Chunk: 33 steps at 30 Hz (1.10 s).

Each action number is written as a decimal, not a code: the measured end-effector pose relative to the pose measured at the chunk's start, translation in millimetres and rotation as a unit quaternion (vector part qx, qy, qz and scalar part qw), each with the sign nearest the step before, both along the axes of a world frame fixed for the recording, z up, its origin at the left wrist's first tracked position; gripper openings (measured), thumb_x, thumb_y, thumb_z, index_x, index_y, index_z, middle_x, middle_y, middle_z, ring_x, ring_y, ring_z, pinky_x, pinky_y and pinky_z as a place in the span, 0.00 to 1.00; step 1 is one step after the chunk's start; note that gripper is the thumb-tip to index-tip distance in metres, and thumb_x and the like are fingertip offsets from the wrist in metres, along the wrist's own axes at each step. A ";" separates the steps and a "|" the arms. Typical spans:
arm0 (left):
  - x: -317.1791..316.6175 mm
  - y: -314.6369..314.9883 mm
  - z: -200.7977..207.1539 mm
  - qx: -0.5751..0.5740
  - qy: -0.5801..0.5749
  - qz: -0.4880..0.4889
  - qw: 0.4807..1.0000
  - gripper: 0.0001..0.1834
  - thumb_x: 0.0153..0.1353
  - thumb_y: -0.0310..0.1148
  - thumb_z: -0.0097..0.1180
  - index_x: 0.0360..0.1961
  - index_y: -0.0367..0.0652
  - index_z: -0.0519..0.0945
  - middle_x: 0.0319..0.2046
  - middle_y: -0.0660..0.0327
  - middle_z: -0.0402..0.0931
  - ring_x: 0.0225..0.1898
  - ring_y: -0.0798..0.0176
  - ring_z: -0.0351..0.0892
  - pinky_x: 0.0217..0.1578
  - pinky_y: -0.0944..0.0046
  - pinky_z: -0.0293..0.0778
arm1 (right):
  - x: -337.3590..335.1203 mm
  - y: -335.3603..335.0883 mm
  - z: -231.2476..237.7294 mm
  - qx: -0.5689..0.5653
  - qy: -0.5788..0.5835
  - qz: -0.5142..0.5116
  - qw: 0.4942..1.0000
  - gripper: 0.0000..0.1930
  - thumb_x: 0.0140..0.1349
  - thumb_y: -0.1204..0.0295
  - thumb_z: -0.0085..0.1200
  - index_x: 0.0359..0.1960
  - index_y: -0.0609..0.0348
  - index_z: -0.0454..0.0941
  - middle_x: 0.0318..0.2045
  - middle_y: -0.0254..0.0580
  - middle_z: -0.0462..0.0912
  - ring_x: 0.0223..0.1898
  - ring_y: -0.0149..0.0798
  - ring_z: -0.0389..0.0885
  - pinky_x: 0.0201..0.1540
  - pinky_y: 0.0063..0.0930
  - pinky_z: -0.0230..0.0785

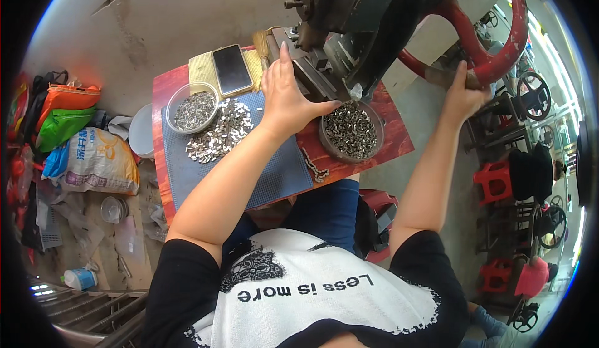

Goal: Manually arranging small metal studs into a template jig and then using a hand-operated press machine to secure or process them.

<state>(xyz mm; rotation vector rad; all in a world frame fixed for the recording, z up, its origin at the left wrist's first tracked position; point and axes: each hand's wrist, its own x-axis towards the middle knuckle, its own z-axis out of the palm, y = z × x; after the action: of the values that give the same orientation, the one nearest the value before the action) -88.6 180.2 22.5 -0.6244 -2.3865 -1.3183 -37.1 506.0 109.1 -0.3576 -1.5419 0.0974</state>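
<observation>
My left hand (288, 95) is at the dark metal bed (314, 79) of a hand press (377, 11), its fingers and thumb spread apart. Its thumb reaches along the bed's near edge, by a clear plastic bowl (382, 137) of small dark metal pieces. I see nothing held in that hand. On the right, my right hand (467, 95) is wrapped round the lower rim of the press's large red handwheel (499, 66). Left of my left forearm, loose silvery metal pieces (218, 134) lie on a blue mat (281, 174), beside another clear bowl (168, 122) of thin metal parts.
A phone (232, 70) lies on a yellowish pad at the back of the red board (399, 132). A short chain-like strip (317, 168) rests near its front edge. Bags (100, 161) crowd the left floor. Red stools (493, 182) and more wheeled machines stand far right.
</observation>
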 end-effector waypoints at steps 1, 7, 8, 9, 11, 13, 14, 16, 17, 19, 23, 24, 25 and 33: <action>-0.7 -0.6 -1.3 -0.005 0.008 0.004 1.000 0.77 0.32 0.54 0.81 0.73 0.30 0.42 0.64 0.41 0.60 0.69 0.42 0.55 0.71 0.46 0.43 | 7.1 -34.7 -2.4 -0.061 0.100 0.106 0.987 0.26 0.59 0.61 0.69 0.45 0.71 0.72 0.45 0.50 0.75 0.47 0.42 0.79 0.49 0.39 0.74; -1.3 -2.1 0.7 -0.004 0.030 -0.014 0.999 0.78 0.33 0.54 0.80 0.74 0.30 0.40 0.64 0.40 0.60 0.69 0.41 0.55 0.70 0.45 0.43 | -22.7 -137.8 -50.6 0.155 -0.310 0.300 0.889 0.09 0.61 0.71 0.58 0.42 0.56 0.82 0.42 0.43 0.80 0.48 0.50 0.75 0.52 0.43 0.64; -1.3 -1.7 1.6 -0.005 0.032 -0.015 0.999 0.78 0.33 0.54 0.80 0.74 0.30 0.40 0.64 0.40 0.60 0.69 0.41 0.55 0.70 0.45 0.43 | -27.0 -136.5 -53.0 0.154 -0.308 0.300 0.890 0.09 0.61 0.71 0.58 0.42 0.56 0.82 0.42 0.43 0.80 0.48 0.50 0.75 0.52 0.43 0.64; -0.1 -1.4 2.1 -0.011 0.028 -0.014 0.999 0.78 0.32 0.53 0.81 0.74 0.30 0.40 0.64 0.39 0.60 0.68 0.41 0.56 0.70 0.45 0.45 | -30.9 -135.1 -55.4 0.151 -0.355 0.325 0.863 0.09 0.60 0.70 0.59 0.41 0.54 0.83 0.40 0.40 0.80 0.48 0.47 0.75 0.52 0.42 0.64; 1.8 -1.3 2.9 -0.017 0.022 -0.013 1.000 0.77 0.32 0.53 0.81 0.74 0.30 0.40 0.64 0.39 0.60 0.68 0.41 0.56 0.70 0.46 0.47 | -35.3 -131.9 -47.7 0.142 -0.430 0.353 0.819 0.09 0.56 0.69 0.60 0.38 0.53 0.84 0.38 0.35 0.81 0.49 0.42 0.75 0.51 0.41 0.63; -1.3 -0.5 4.9 0.025 0.003 -0.047 0.999 0.77 0.31 0.51 0.81 0.74 0.30 0.41 0.63 0.40 0.61 0.67 0.40 0.58 0.69 0.48 0.51 | -33.6 -135.5 -40.0 0.141 -0.435 0.345 0.820 0.09 0.56 0.69 0.60 0.38 0.54 0.84 0.38 0.37 0.82 0.49 0.44 0.76 0.51 0.40 0.65; -3.2 -1.3 6.6 0.024 0.008 -0.048 0.999 0.77 0.31 0.50 0.81 0.73 0.29 0.41 0.62 0.40 0.62 0.66 0.40 0.59 0.69 0.49 0.52 | -31.5 -137.1 -38.4 0.140 -0.438 0.337 0.821 0.10 0.56 0.69 0.61 0.39 0.55 0.84 0.39 0.39 0.82 0.49 0.46 0.76 0.50 0.40 0.66; -7.0 -2.6 13.7 0.052 0.027 -0.064 0.996 0.77 0.30 0.48 0.82 0.74 0.32 0.42 0.63 0.42 0.62 0.67 0.39 0.59 0.70 0.48 0.51 | -29.1 -134.6 -39.1 0.080 -0.416 0.375 0.825 0.11 0.57 0.68 0.61 0.41 0.56 0.84 0.39 0.43 0.82 0.48 0.49 0.78 0.50 0.39 0.68; -3.6 -0.2 16.9 0.052 0.026 -0.070 0.996 0.77 0.30 0.48 0.82 0.74 0.32 0.42 0.63 0.42 0.62 0.67 0.39 0.59 0.70 0.48 0.51 | -27.1 -132.8 -38.1 0.021 -0.388 0.412 0.824 0.13 0.57 0.68 0.61 0.43 0.58 0.84 0.40 0.47 0.83 0.46 0.52 0.79 0.50 0.38 0.69; 9.7 5.1 25.0 0.027 0.159 -0.075 0.984 0.76 0.29 0.47 0.82 0.74 0.34 0.43 0.64 0.44 0.61 0.69 0.40 0.57 0.71 0.43 0.46 | -3.4 -120.5 -33.2 -0.185 -0.444 0.477 0.735 0.16 0.67 0.66 0.57 0.51 0.62 0.82 0.40 0.41 0.85 0.41 0.36 0.82 0.47 0.30 0.73; 42.0 26.3 25.6 -0.015 0.201 -0.138 0.970 0.76 0.25 0.45 0.83 0.74 0.38 0.48 0.65 0.47 0.64 0.73 0.42 0.54 0.72 0.35 0.38 | 43.7 -125.1 -40.4 -0.367 -0.428 0.540 0.625 0.14 0.71 0.65 0.53 0.43 0.67 0.81 0.33 0.37 0.83 0.37 0.26 0.77 0.44 0.25 0.70; 46.8 28.6 20.9 -0.041 0.191 -0.149 0.969 0.76 0.25 0.45 0.83 0.74 0.38 0.48 0.66 0.48 0.64 0.73 0.43 0.54 0.72 0.35 0.38 | 49.1 -118.9 -47.9 -0.376 -0.428 0.541 0.619 0.14 0.69 0.65 0.56 0.43 0.68 0.81 0.33 0.40 0.84 0.37 0.27 0.79 0.42 0.26 0.71; 50.8 31.8 19.0 -0.065 0.183 -0.163 0.967 0.75 0.25 0.45 0.83 0.74 0.38 0.48 0.66 0.49 0.64 0.73 0.44 0.54 0.72 0.34 0.37 | 53.2 -113.2 -57.1 -0.377 -0.426 0.537 0.623 0.14 0.69 0.65 0.56 0.43 0.68 0.81 0.33 0.40 0.84 0.37 0.27 0.79 0.42 0.26 0.71; 63.2 -19.5 23.2 -0.096 0.091 -0.087 0.987 0.66 0.31 0.45 0.82 0.69 0.31 0.56 0.64 0.46 0.65 0.73 0.46 0.55 0.72 0.39 0.40 | 54.9 -117.2 -75.8 -0.179 -0.473 0.320 0.801 0.15 0.63 0.65 0.60 0.44 0.64 0.82 0.35 0.52 0.85 0.37 0.44 0.83 0.43 0.34 0.73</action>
<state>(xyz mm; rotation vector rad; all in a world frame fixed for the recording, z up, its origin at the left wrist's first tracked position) -25.4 160.7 45.7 -0.9841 -2.3689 -1.0505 17.8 388.8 33.3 -0.1500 -2.6133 0.8651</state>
